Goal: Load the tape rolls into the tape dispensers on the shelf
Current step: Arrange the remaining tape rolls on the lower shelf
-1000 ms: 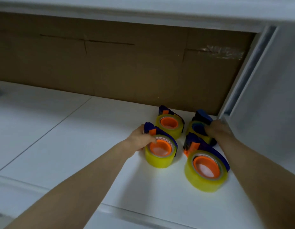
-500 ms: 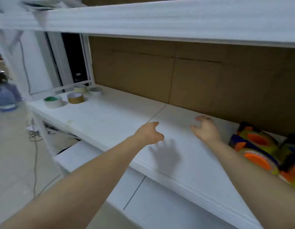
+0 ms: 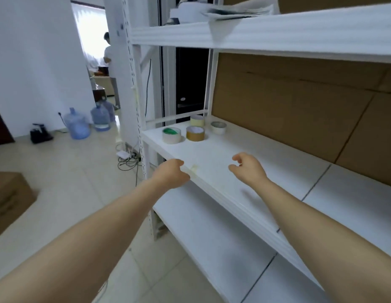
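The picture is evenly bright and cool in tone. The strongest light comes from a curtained window [image 3: 91, 25] far left of the shelf [image 3: 212, 154], blown out to white, and leaves a pale sheen on the floor tiles [image 3: 111, 137] beside the shelf. A faint, soft shadow lies on the shelf just under the right hand [image 3: 249, 169]. The shelf's edges bow towards the frame borders; papers [image 3: 234, 9] above it look smeared.

Hands [image 3: 171, 173] [image 3: 248, 169] left dispensers, moved toward tape rolls [image 3: 195, 133].
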Action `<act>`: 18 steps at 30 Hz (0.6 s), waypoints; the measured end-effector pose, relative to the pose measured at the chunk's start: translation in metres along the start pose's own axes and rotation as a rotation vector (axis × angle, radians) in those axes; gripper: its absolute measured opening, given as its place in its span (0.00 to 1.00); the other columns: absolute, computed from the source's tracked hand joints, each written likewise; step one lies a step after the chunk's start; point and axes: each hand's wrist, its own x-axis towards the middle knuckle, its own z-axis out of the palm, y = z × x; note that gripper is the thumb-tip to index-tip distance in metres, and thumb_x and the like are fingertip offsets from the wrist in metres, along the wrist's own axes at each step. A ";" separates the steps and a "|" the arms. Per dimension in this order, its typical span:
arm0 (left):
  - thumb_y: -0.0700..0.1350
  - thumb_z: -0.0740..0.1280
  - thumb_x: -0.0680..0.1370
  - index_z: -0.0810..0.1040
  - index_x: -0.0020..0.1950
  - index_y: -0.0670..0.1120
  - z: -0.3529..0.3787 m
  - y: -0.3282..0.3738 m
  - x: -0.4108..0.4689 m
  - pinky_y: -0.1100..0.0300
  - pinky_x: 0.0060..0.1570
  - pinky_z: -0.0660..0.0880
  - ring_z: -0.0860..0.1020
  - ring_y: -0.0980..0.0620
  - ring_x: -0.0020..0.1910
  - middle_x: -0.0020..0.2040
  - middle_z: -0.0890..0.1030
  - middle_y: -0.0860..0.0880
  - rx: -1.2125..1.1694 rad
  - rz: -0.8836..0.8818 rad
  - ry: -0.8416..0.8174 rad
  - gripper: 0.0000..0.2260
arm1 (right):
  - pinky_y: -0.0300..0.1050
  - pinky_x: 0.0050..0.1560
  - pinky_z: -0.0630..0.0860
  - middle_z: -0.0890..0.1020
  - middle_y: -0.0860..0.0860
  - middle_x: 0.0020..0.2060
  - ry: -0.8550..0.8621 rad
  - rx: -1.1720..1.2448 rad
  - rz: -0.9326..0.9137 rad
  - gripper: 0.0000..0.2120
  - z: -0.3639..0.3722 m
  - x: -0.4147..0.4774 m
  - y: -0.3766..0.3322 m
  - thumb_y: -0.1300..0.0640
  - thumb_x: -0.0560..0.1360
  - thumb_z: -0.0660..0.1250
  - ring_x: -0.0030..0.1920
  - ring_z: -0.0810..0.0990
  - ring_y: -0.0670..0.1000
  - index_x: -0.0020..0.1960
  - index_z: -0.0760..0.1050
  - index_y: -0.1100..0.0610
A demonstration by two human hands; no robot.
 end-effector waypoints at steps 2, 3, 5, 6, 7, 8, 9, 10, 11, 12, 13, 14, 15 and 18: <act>0.45 0.64 0.75 0.66 0.72 0.45 -0.011 -0.019 0.023 0.59 0.52 0.73 0.75 0.49 0.56 0.65 0.75 0.47 -0.015 -0.026 0.015 0.25 | 0.42 0.52 0.68 0.73 0.55 0.63 -0.006 0.008 -0.016 0.18 0.018 0.032 -0.015 0.54 0.75 0.64 0.59 0.75 0.54 0.63 0.71 0.55; 0.44 0.64 0.76 0.66 0.73 0.45 -0.017 -0.027 0.036 0.58 0.56 0.72 0.75 0.48 0.59 0.66 0.74 0.47 -0.012 -0.034 0.031 0.25 | 0.41 0.51 0.68 0.73 0.55 0.63 -0.004 0.020 -0.017 0.17 0.028 0.050 -0.022 0.54 0.75 0.64 0.59 0.75 0.54 0.63 0.72 0.55; 0.46 0.63 0.77 0.65 0.74 0.45 -0.029 -0.043 0.066 0.56 0.63 0.68 0.72 0.47 0.66 0.69 0.72 0.46 -0.003 -0.045 0.072 0.25 | 0.41 0.50 0.68 0.74 0.55 0.62 0.010 0.057 -0.012 0.17 0.045 0.087 -0.035 0.55 0.75 0.64 0.59 0.75 0.55 0.63 0.73 0.55; 0.48 0.62 0.78 0.65 0.73 0.45 -0.036 -0.049 0.082 0.56 0.64 0.68 0.71 0.47 0.67 0.70 0.72 0.46 0.008 -0.051 0.093 0.24 | 0.42 0.51 0.69 0.75 0.56 0.62 0.017 0.075 -0.009 0.16 0.054 0.106 -0.042 0.55 0.75 0.63 0.60 0.75 0.55 0.62 0.73 0.56; 0.49 0.61 0.79 0.65 0.73 0.46 -0.043 -0.055 0.099 0.55 0.64 0.68 0.70 0.46 0.68 0.70 0.71 0.46 0.027 -0.059 0.104 0.23 | 0.43 0.52 0.70 0.75 0.56 0.61 0.023 0.089 -0.007 0.16 0.062 0.125 -0.049 0.56 0.75 0.63 0.60 0.75 0.56 0.62 0.74 0.56; 0.50 0.59 0.80 0.66 0.73 0.46 -0.049 -0.059 0.116 0.55 0.65 0.67 0.70 0.46 0.68 0.71 0.71 0.46 0.048 -0.064 0.108 0.22 | 0.44 0.52 0.70 0.76 0.56 0.61 0.029 0.096 -0.004 0.15 0.069 0.143 -0.055 0.56 0.75 0.63 0.60 0.75 0.56 0.61 0.74 0.56; 0.50 0.59 0.80 0.66 0.73 0.45 -0.056 -0.062 0.135 0.55 0.65 0.66 0.69 0.46 0.69 0.71 0.70 0.46 0.064 -0.068 0.107 0.22 | 0.44 0.51 0.71 0.77 0.56 0.60 0.038 0.091 -0.001 0.14 0.076 0.161 -0.061 0.57 0.76 0.62 0.59 0.76 0.57 0.60 0.75 0.57; 0.50 0.58 0.80 0.65 0.73 0.45 -0.061 -0.065 0.152 0.56 0.66 0.65 0.69 0.47 0.70 0.72 0.69 0.46 0.076 -0.065 0.106 0.22 | 0.44 0.50 0.71 0.78 0.57 0.58 0.052 0.080 0.008 0.13 0.082 0.178 -0.065 0.57 0.76 0.61 0.58 0.76 0.58 0.59 0.76 0.57; 0.51 0.58 0.80 0.65 0.73 0.45 -0.066 -0.067 0.169 0.56 0.66 0.65 0.68 0.47 0.70 0.72 0.69 0.46 0.082 -0.060 0.109 0.22 | 0.45 0.49 0.71 0.79 0.58 0.57 0.074 0.067 0.017 0.13 0.087 0.195 -0.068 0.58 0.77 0.59 0.57 0.77 0.60 0.58 0.77 0.58; 0.51 0.58 0.80 0.65 0.73 0.46 -0.070 -0.070 0.185 0.56 0.66 0.65 0.68 0.47 0.70 0.72 0.69 0.46 0.085 -0.052 0.112 0.22 | 0.46 0.49 0.72 0.79 0.59 0.57 0.095 0.056 0.027 0.13 0.092 0.212 -0.071 0.58 0.77 0.58 0.56 0.77 0.61 0.57 0.77 0.58; 0.51 0.58 0.80 0.65 0.73 0.46 -0.072 -0.072 0.200 0.56 0.66 0.65 0.69 0.47 0.70 0.72 0.70 0.46 0.081 -0.051 0.111 0.22 | 0.47 0.50 0.73 0.78 0.59 0.58 0.109 0.045 0.039 0.13 0.096 0.227 -0.072 0.59 0.77 0.57 0.56 0.77 0.61 0.57 0.77 0.58; 0.52 0.58 0.80 0.65 0.73 0.47 -0.075 -0.074 0.214 0.56 0.66 0.66 0.69 0.47 0.70 0.72 0.70 0.47 0.075 -0.050 0.106 0.22 | 0.47 0.52 0.73 0.77 0.60 0.59 0.113 0.030 0.052 0.14 0.099 0.241 -0.073 0.59 0.77 0.57 0.57 0.77 0.61 0.58 0.77 0.57; 0.52 0.58 0.81 0.65 0.73 0.47 -0.076 -0.077 0.227 0.55 0.66 0.66 0.68 0.48 0.70 0.72 0.69 0.47 0.067 -0.051 0.096 0.22 | 0.48 0.53 0.73 0.76 0.60 0.60 0.113 0.010 0.066 0.14 0.103 0.253 -0.074 0.59 0.77 0.58 0.58 0.76 0.61 0.60 0.76 0.57; 0.52 0.57 0.81 0.63 0.74 0.48 -0.081 -0.084 0.264 0.55 0.66 0.66 0.68 0.48 0.70 0.73 0.68 0.48 0.071 -0.025 0.086 0.22 | 0.53 0.59 0.72 0.72 0.62 0.64 0.105 -0.077 0.124 0.17 0.115 0.282 -0.075 0.56 0.78 0.59 0.63 0.72 0.62 0.65 0.70 0.60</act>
